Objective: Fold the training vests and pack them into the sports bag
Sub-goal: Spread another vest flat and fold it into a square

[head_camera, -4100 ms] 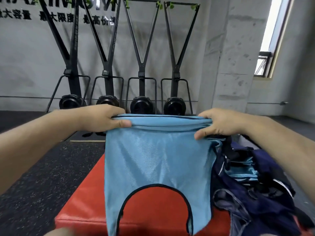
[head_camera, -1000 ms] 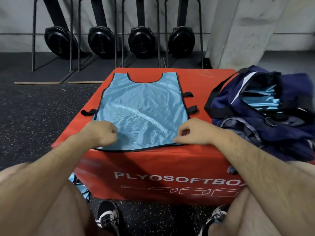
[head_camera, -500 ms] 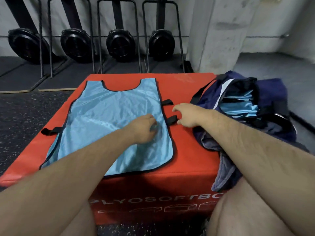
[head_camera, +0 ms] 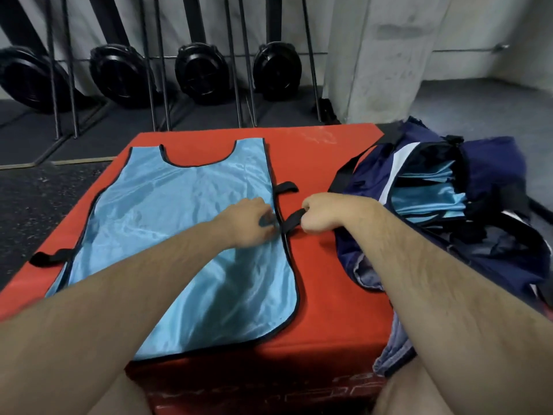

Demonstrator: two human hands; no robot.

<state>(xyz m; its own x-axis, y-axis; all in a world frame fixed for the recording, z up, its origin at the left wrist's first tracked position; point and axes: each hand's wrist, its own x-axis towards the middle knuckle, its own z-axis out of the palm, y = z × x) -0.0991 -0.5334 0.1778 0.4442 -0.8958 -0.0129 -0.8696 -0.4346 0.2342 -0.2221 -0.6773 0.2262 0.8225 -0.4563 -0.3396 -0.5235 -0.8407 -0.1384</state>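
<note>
Light-blue vest lies flat on the red box, neckline at the far side and its near hem close to the box's front edge. The left hand rests on the vest's right edge with its fingers curled; I cannot tell whether they pinch the cloth. The right hand has its fingers closed round the lower black strap. A bare red strip separates the vest from the open sports bag, which holds folded vests.
</note>
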